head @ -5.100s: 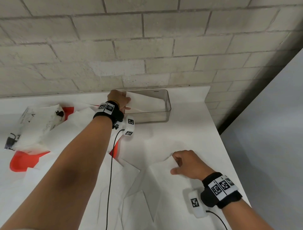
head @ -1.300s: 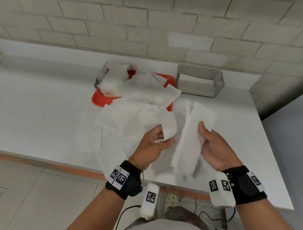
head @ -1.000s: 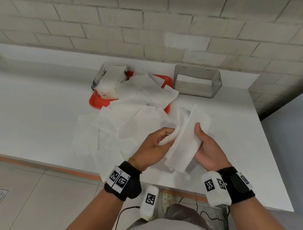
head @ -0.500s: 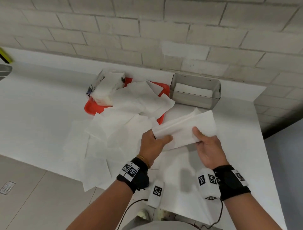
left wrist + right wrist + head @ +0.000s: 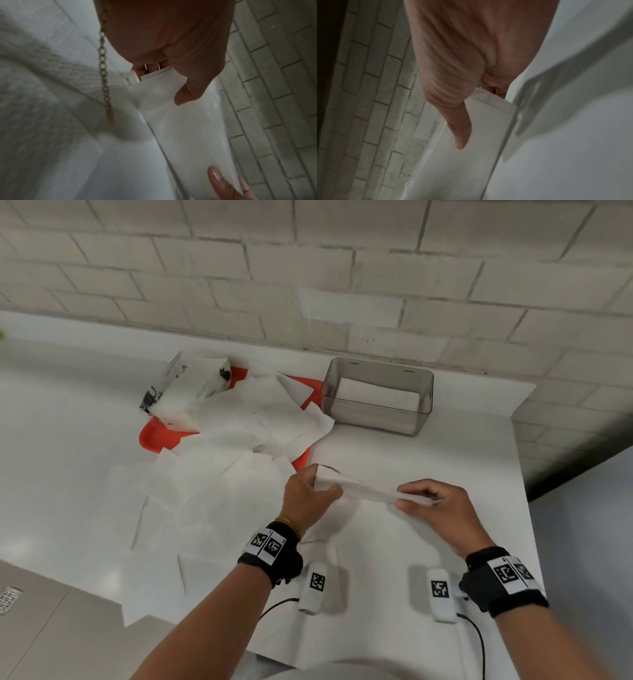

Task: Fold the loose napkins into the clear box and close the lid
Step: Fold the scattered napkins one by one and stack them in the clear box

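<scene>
A folded white napkin (image 5: pixel 363 489) hangs edge-on between my two hands above the white counter. My left hand (image 5: pixel 310 493) pinches its left end, thumb on top (image 5: pixel 185 93). My right hand (image 5: pixel 430 499) pinches its right end, thumb lying along the paper (image 5: pixel 462 132). The clear box (image 5: pixel 376 397) stands open at the back by the wall, with a folded napkin (image 5: pixel 376 393) lying inside. Its lid is not in view. Several loose napkins (image 5: pixel 219 474) lie spread to the left of my hands.
A red tray (image 5: pixel 156 436) sits at the back left under the napkin heap, with a plastic napkin packet (image 5: pixel 191 386) on it. The counter's front edge (image 5: pixel 102 594) runs below my wrists; its right edge (image 5: pixel 529 542) is close to my right hand. A brick wall stands behind.
The napkin went from hanging upright and half open to a narrow folded strip held level between both hands. My hands moved apart and forward over the counter.
</scene>
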